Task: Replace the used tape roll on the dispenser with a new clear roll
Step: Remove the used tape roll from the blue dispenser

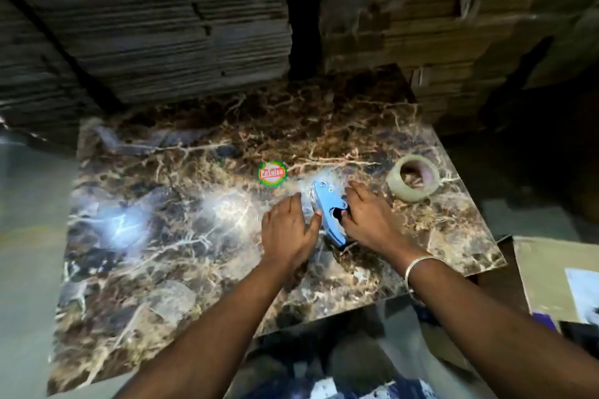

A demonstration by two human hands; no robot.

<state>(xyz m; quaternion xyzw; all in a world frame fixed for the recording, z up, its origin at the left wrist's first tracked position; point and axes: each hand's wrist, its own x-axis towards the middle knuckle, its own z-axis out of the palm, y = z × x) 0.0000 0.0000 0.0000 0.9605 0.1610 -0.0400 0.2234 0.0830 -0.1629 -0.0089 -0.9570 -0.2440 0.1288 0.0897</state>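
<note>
We see blue dispenser (329,212) on marble top (181,236), long axis near-to-far, btwn both hands. L hand (287,230): fingers straight, thumb touching dispenser edge. R hand (366,220): fingers extended, pressing body; no grip seen. New roll (413,176) lies right-far of dispenser, nearer R hand. We judge R should fetch it.

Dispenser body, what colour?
Light blue dispenser, lying on the marble-patterned table between both hands; head view, the only one.
</note>
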